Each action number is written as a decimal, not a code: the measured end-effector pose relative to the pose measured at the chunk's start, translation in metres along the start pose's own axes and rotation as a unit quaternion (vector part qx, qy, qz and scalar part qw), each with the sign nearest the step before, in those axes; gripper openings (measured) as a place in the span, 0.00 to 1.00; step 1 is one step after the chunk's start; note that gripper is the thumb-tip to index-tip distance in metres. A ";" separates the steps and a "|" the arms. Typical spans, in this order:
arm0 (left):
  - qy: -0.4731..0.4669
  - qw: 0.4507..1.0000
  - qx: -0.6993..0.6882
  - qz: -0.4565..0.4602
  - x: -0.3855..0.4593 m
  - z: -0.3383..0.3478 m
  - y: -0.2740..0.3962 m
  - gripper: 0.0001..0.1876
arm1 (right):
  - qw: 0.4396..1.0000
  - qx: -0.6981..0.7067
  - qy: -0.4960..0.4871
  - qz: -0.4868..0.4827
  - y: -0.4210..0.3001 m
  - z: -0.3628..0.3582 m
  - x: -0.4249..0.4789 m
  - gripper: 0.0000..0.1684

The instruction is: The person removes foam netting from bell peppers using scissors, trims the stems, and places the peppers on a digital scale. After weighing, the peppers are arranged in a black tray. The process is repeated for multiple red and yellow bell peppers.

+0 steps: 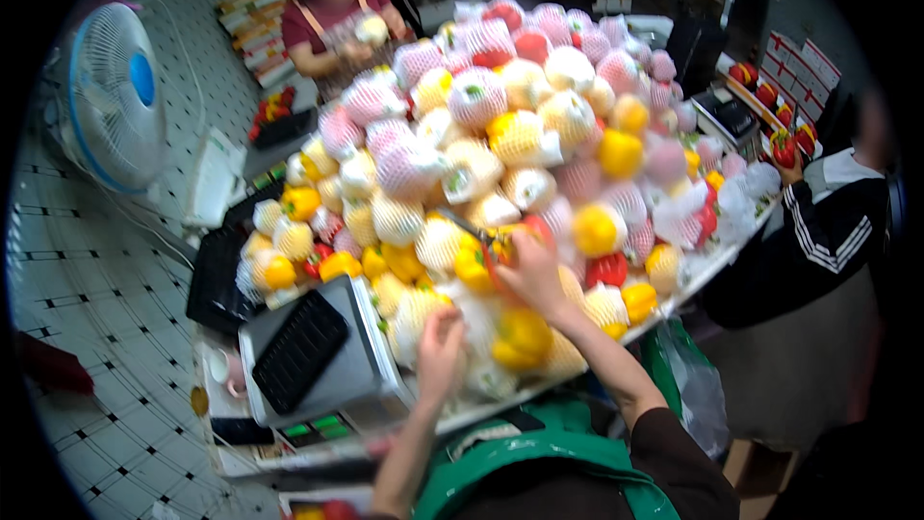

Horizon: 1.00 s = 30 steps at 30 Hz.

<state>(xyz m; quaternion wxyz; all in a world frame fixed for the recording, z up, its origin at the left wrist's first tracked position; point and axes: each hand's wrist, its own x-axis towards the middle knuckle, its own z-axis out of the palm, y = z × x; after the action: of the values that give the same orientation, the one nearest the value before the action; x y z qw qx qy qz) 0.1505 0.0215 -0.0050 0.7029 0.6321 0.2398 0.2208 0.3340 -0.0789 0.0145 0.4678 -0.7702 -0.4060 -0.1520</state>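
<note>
My right hand (533, 273) grips scissors (473, 230) with orange-red handles, their dark blades pointing up and left over the pile. Lower and to the left, my left hand (442, 350) has its fingers bent beside a net-wrapped pepper (411, 310). Blur hides whether those fingers pinch anything. A bare yellow bell pepper (521, 338) lies below my right wrist, close to the table's near edge. Around both hands are yellow and red bell peppers, many in white, cream or pink foam nets, such as a pink-netted one (478, 96).
A scale (361, 332) bearing a black tray (299, 350) stands left of my hands, near a mug (228, 372). One co-worker (336, 29) stands across the table; another person (830, 217) at right holds a red pepper (783, 148). A fan (115, 97) is far left.
</note>
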 end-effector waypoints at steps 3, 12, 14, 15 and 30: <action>-0.028 0.985 -0.134 -0.106 0.005 -0.024 0.002 0.16 | 0.999 -0.008 -0.010 -0.036 0.012 0.032 0.011 0.18; -0.229 0.802 -0.452 -0.316 0.017 -0.027 0.026 0.42 | 0.960 0.269 -0.060 0.056 -0.051 -0.016 0.010 0.12; -0.248 0.746 -0.560 -0.262 0.014 -0.032 0.034 0.43 | 0.933 0.339 -0.119 0.014 -0.059 -0.026 0.005 0.14; -0.259 0.711 -0.609 -0.238 0.011 -0.031 0.039 0.43 | 0.914 0.383 -0.131 0.017 -0.053 -0.023 -0.001 0.15; 0.052 0.851 -0.517 -0.081 0.024 -0.027 0.064 0.35 | 0.969 0.232 -0.062 0.055 -0.060 -0.019 -0.011 0.23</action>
<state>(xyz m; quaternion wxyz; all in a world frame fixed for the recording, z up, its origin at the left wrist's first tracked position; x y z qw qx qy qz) 0.1523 0.0638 0.0550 0.9302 0.1438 0.1773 0.2875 0.2834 -0.0863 0.0537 0.6148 -0.6699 -0.4157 0.0203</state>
